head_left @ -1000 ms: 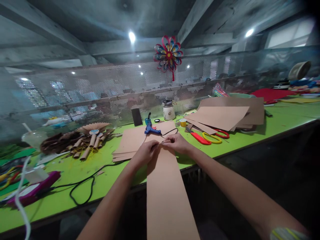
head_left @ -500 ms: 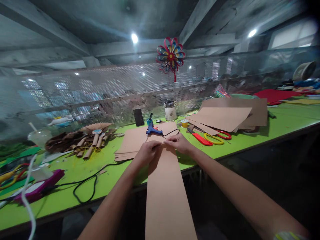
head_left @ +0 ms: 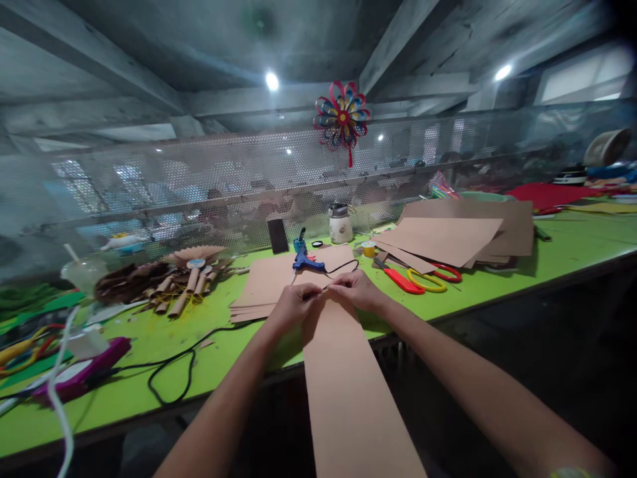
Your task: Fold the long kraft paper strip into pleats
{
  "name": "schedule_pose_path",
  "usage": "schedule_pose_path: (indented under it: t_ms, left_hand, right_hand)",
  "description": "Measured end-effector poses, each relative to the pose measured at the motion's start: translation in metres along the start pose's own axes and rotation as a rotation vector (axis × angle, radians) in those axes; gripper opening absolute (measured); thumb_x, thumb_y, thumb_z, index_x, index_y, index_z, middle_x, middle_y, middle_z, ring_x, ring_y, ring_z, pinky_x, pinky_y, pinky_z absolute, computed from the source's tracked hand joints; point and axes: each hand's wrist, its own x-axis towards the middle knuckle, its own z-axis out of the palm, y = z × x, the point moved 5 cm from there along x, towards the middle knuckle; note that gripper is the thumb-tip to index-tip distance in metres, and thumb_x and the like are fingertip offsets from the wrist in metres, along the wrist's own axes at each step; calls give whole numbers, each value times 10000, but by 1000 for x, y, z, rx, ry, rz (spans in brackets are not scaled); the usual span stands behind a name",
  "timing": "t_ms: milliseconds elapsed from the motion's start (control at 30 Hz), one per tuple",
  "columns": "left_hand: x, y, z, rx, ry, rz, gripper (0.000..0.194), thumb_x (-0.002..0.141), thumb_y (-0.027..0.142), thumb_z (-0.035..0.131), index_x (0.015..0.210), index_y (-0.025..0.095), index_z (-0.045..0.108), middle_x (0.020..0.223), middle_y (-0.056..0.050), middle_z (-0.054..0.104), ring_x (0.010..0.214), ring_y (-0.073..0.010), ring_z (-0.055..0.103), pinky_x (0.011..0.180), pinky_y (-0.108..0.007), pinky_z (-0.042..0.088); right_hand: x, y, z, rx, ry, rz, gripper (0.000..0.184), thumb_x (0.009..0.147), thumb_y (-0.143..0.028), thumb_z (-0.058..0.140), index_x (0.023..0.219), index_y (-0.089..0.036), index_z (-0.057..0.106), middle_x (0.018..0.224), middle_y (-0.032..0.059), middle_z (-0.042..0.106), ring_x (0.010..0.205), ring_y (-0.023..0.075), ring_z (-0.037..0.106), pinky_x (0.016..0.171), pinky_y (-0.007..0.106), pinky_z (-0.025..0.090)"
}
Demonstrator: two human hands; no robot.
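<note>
A long strip of brown kraft paper [head_left: 351, 378] runs from the table edge down toward my body. My left hand [head_left: 296, 305] pinches its far end, which looks slightly rolled or folded between the fingers. Close beside it, my right hand [head_left: 359, 291] grips the same end with thumb and fingertips. Just beyond my hands, a blue glue gun [head_left: 307, 261] rests on a stack of brown paper sheets [head_left: 263, 282], its black cord trailing to the right.
Red-handled scissors [head_left: 404, 280] and yellow-and-red scissors [head_left: 426, 279] lie right of my hands. Large brown sheets [head_left: 442, 236] are piled behind them. A bottle [head_left: 341, 224] and phone [head_left: 277, 236] stand at the back. Left are paper rolls [head_left: 192, 282] and a purple power strip [head_left: 84, 372].
The lower part of the paper strip has swung to the right. Both hands stay at its far end, fingers slightly shifted. The view has tilted up a little.
</note>
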Motion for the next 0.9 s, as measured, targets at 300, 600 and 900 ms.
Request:
schedule_pose_path:
  t_ms: [300,600,900]
  left_hand:
    - [0,1,3,36,-40,0,239,797,268,517,843,128,705,764,-48,708,701,-179,619,626,-244,439]
    - [1,6,8,65,-49,14,280,860,346,435,812,146,624,724,-35,628,685,-163,534,627,-255,400]
    - [1,2,1,82,41,20,216,855,307,440,851,155,594,717,-23,581,647,-147,494,603,-255,366]
  right_hand:
    - [-3,0,10,-75,-160,-23,284,818,-312,546,771,-102,731,650,35,662,604,129,541,565,219,391]
    - [1,7,1,60,-21,99,251,724,-328,628,747,-94,716,625,24,638,578,118,524,539,210,382]
    - [0,9,-5,326,83,210,412,658,-484,678,721,-79,711,561,5,574,530,97,467,506,218,347]
